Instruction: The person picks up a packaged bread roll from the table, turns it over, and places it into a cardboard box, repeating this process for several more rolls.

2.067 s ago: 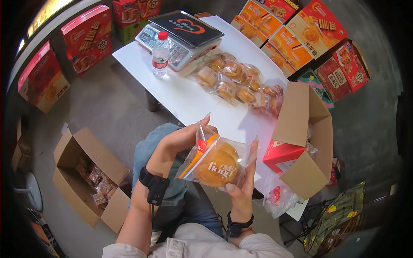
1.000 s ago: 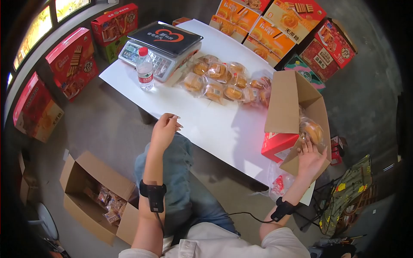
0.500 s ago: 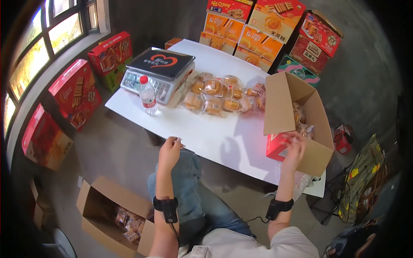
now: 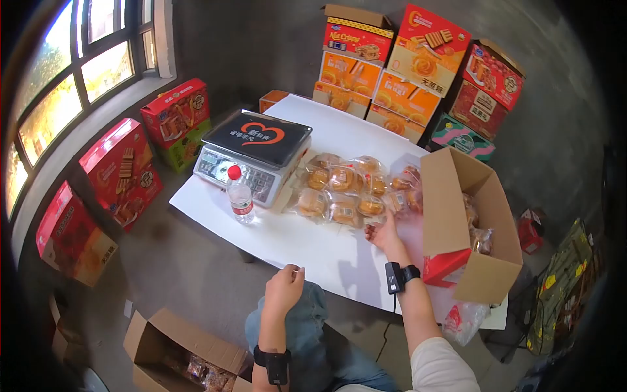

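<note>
My right hand (image 4: 385,236) reaches over the white table, at the front edge of a group of clear-wrapped round pastries (image 4: 344,210). Its fingers are apart and partly bent, close to one packet (image 4: 371,206), and nothing shows in its grasp. Whether a fingertip touches the plastic is hard to see. My left hand (image 4: 285,287) hovers above my knee in front of the table edge, its fingers curled together with no object visible. To the right of the pastries stands an open cardboard box (image 4: 470,258) with more wrapped pastries (image 4: 482,240) inside.
A scale (image 4: 251,157) and a red-capped water bottle (image 4: 240,199) stand on the table's (image 4: 307,251) left side. Another open carton (image 4: 147,353) with small packets sits on the floor. Colourful snack boxes (image 4: 405,98) are stacked behind. A plastic bag (image 4: 465,321) hangs by the right corner.
My right hand has moved left from the cardboard box to the wrapped pastries. My left hand stays curled near the table edge. The view has shifted, so the table appears lower.
</note>
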A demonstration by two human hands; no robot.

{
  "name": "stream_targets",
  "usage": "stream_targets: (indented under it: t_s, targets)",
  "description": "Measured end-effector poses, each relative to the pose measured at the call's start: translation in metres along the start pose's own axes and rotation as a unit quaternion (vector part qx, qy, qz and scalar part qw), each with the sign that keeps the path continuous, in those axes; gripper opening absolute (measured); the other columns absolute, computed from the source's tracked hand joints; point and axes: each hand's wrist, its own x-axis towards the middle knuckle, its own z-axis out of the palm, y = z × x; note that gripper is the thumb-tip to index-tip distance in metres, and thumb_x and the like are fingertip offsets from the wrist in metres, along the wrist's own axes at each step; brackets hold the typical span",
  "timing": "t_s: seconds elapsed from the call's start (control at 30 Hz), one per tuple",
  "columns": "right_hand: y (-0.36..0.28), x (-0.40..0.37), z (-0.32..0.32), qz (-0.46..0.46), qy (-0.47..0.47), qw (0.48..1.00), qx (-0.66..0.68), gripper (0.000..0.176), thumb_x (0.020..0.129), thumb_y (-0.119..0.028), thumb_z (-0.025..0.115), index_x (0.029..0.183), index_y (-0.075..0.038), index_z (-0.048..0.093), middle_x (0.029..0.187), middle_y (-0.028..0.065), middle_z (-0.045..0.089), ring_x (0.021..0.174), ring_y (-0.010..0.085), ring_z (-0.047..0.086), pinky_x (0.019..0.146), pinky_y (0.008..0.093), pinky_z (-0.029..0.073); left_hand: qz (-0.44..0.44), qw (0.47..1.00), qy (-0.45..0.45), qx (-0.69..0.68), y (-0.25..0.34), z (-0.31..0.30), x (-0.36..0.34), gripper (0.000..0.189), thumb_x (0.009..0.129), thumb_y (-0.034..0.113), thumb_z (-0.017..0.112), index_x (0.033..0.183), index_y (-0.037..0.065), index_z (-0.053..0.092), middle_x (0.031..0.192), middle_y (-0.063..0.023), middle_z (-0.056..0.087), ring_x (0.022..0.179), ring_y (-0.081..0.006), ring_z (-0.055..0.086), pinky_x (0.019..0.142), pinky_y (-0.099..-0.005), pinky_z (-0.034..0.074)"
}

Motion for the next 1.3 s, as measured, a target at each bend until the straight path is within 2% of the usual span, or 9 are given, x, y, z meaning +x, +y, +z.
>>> stream_targets:
  t_s: [0.17,0.37,0.57,0.7,0.77,0.9,1.0,1.23,1.3]
  targets:
    - [-0.014,0.022,0.014,0.052,-0.013,0.998,-0.014,0.076,0.062,-0.075,0.051,0.086,-0.002,0.048,0.067,0.0078,0.051,0.058,0.0192,0.047,0.047,0.0264,0.033,0.021,1.000,0.009,0.019,-0.010,0.001,0.010,0.030,0.084,0.029,0.050,0.091,0.002,0.061,0.086,-0.0148,0.063,0.083,-0.0320,0.059,0.074,-0.0392,0.045]
    - [-0.003,0.036,0.006,-0.032,0.002,0.999,-0.014,0.057,0.071,-0.066,0.050,0.082,-0.010,0.047,0.058,0.0056,0.048,0.045,0.0162,0.042,0.038,0.0255,0.028,0.079,0.995,0.055,0.009,-0.017,0.001,0.011,0.026,0.084,0.022,0.051,0.096,0.000,0.059,0.090,-0.0176,0.061,0.088,-0.0319,0.058,0.077,-0.0373,0.044]
    - [0.028,-0.070,0.014,-0.166,-0.048,0.985,-0.010,0.035,0.086,-0.043,0.045,0.080,-0.009,0.047,0.051,0.0031,0.043,0.039,0.0152,0.042,0.035,0.0276,0.029,0.105,0.978,0.141,-0.116,-0.004,0.004,0.011,0.030,0.088,0.017,0.049,0.111,-0.001,0.050,0.097,-0.0155,0.061,0.094,-0.0269,0.058,0.082,-0.0339,0.043]
    - [0.038,-0.130,0.005,-0.165,-0.215,0.963,-0.011,0.033,0.089,-0.036,0.041,0.108,-0.008,0.045,0.051,0.0049,0.047,0.038,0.0157,0.044,0.034,0.0257,0.033,0.135,0.955,0.132,-0.227,0.014,0.005,0.001,0.030,0.090,0.014,0.044,0.116,-0.002,0.048,0.092,-0.0136,0.063,0.090,-0.0193,0.058,0.080,-0.0294,0.043]
    - [0.038,-0.186,0.016,-0.282,-0.229,0.918,-0.160,0.039,0.090,-0.035,0.040,0.115,-0.005,0.039,0.058,0.0075,0.051,0.039,0.0157,0.045,0.036,0.0252,0.038,0.114,0.938,0.009,-0.328,0.015,0.005,-0.006,0.031,0.090,0.012,0.041,0.118,-0.001,0.046,0.089,-0.0138,0.063,0.089,-0.0194,0.059,0.078,-0.0275,0.044]
    - [0.048,-0.241,0.026,-0.367,-0.287,0.869,-0.166,0.056,0.086,-0.010,0.052,0.134,-0.004,0.024,0.090,0.0173,0.059,0.065,0.0216,0.062,0.046,0.0288,0.050,0.136,0.883,-0.108,-0.435,0.025,0.010,-0.018,0.043,0.091,0.025,0.045,0.125,-0.001,0.040,0.092,-0.0147,0.062,0.091,-0.0204,0.058,0.080,-0.0284,0.042]
    - [0.062,-0.253,0.016,-0.443,-0.269,0.832,-0.197,0.059,0.078,0.006,0.054,0.132,-0.005,0.031,0.108,0.0129,0.050,0.091,0.0214,0.058,0.063,0.0279,0.053,0.241,0.843,-0.089,-0.473,0.043,0.023,-0.035,0.092,0.071,0.062,0.058,0.133,0.000,0.030,0.113,-0.0171,0.053,0.105,-0.0245,0.051,0.092,-0.0374,0.035]
    - [0.063,-0.280,-0.001,-0.580,-0.248,0.707,-0.320,0.059,0.069,0.002,0.064,0.124,-0.008,0.043,0.106,0.0144,0.047,0.098,0.0246,0.052,0.082,0.0324,0.044,0.302,0.875,-0.026,-0.379,0.049,0.022,-0.060,0.100,0.062,0.064,0.065,0.132,0.000,0.032,0.120,-0.0169,0.048,0.111,-0.0261,0.046,0.097,-0.0394,0.031]
    - [0.064,-0.291,0.002,-0.583,-0.235,0.717,-0.300,0.058,0.069,0.000,0.066,0.122,-0.009,0.046,0.106,0.0145,0.047,0.098,0.0255,0.051,0.083,0.0328,0.043,0.320,0.874,-0.020,-0.365,0.049,0.020,-0.065,0.100,0.063,0.064,0.064,0.131,-0.002,0.032,0.120,-0.0167,0.047,0.112,-0.0258,0.045,0.098,-0.0396,0.030]
